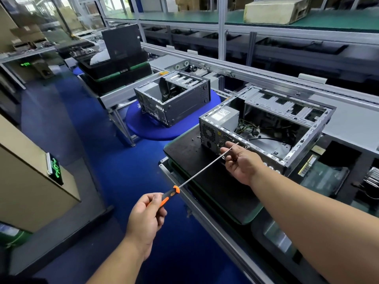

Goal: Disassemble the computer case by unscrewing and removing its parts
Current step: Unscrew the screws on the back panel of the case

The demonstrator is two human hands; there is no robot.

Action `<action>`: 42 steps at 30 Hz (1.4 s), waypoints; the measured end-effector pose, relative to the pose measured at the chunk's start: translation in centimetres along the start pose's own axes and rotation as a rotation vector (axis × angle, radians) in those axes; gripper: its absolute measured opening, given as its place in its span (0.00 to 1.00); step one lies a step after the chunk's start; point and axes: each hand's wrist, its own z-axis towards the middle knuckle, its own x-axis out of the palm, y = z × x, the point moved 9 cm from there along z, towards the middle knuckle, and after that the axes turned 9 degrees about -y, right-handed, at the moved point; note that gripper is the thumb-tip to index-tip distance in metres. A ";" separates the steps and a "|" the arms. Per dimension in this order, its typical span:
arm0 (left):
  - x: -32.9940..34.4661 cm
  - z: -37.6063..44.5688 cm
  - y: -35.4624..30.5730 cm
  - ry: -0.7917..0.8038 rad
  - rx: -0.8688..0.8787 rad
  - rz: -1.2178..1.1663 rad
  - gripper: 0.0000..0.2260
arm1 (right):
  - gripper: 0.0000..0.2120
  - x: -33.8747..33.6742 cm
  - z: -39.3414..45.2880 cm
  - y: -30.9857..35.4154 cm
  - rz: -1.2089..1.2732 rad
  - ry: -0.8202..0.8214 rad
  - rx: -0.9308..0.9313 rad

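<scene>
Left hand [146,214]: gripping screwdriver [171,194] by its orange handle. Right hand [239,161]: fingers pinching the shaft near the tip, at the rear edge of the computer case [264,128] on a black mat [184,148]. Side cover off; power supply [222,117] and cables remain inside.

Even, cool overhead light; bright, shadows soft. Daylight glows through far-left windows [30,9], washed out. Wide lens bends shelf uprights [222,27] and the near edges. Far left background soft, slightly blurred. Green signs [55,168] glow, smeared, unreadable.
</scene>
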 end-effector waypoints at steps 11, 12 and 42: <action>0.1 -0.5 -0.9 0.002 0.061 0.061 0.11 | 0.12 0.1 -0.4 0.4 -0.038 -0.015 0.011; 0.1 -0.5 -0.9 0.002 0.057 0.063 0.11 | 0.12 0.1 -0.5 0.4 -0.044 -0.013 0.013; 1.8 -1.6 2.8 0.229 -0.529 -0.114 0.22 | 0.10 0.2 -0.3 0.1 -0.020 -0.044 0.060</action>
